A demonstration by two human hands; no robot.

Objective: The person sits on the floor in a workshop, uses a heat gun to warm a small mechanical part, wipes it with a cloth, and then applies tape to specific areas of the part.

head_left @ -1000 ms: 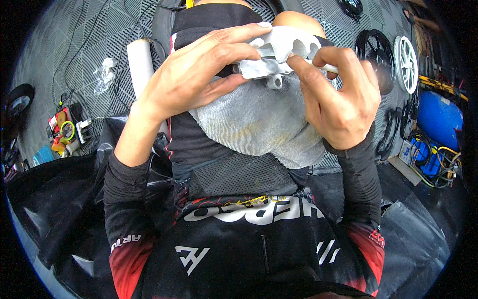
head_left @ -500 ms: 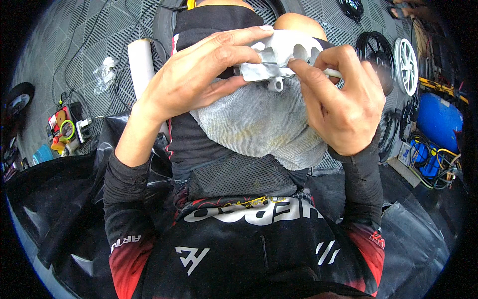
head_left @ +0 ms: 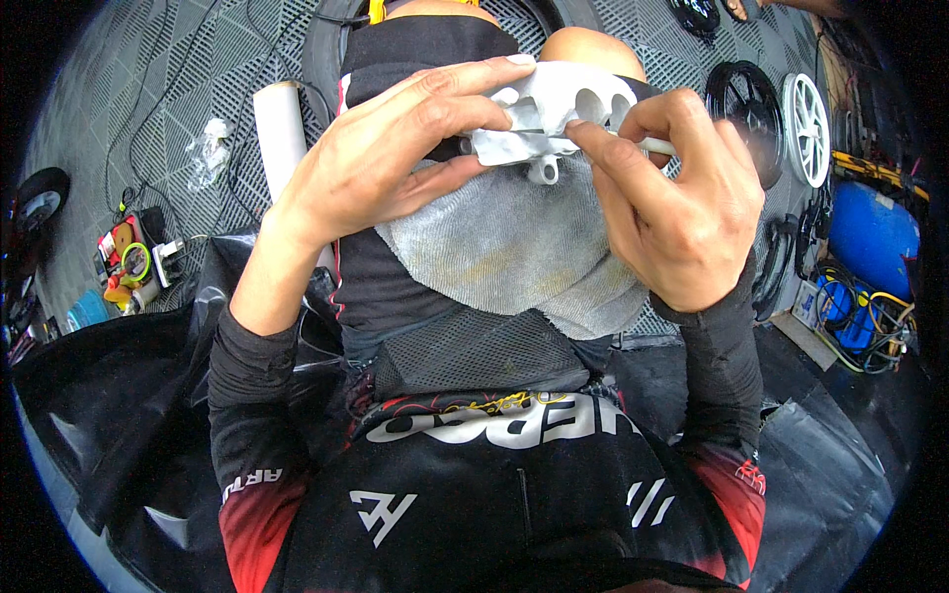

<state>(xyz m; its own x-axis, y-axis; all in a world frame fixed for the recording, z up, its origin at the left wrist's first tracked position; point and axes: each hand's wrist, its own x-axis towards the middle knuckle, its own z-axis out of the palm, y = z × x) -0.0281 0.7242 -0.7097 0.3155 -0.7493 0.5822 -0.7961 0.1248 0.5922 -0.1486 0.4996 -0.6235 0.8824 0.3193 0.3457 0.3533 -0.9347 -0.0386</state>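
My left hand (head_left: 390,148) is closed around the left end of a silvery-white cast metal part (head_left: 554,97) with rounded hollows and a small eyelet on its near side. The fingers lie over its top and the thumb is below. My right hand (head_left: 677,198) is closed in a pinch around a thin pale rod (head_left: 656,145), with its index fingertip against the part near a hollow. How far the rod reaches under the fingers is hidden. Beneath the part, a grey cloth (head_left: 504,237) is spread over my lap.
A white roll (head_left: 280,133) and crumpled clear plastic (head_left: 208,153) lie on the patterned floor at left, near a box of tools (head_left: 133,262). At right are a black wheel (head_left: 743,114), a white wheel (head_left: 807,130), a blue tank (head_left: 872,227) and cables. A tyre (head_left: 321,64) lies ahead.
The metal part has shifted slightly left and tilted a little in my hands. My right index fingertip has moved slightly left with it. Both grips stay the same.
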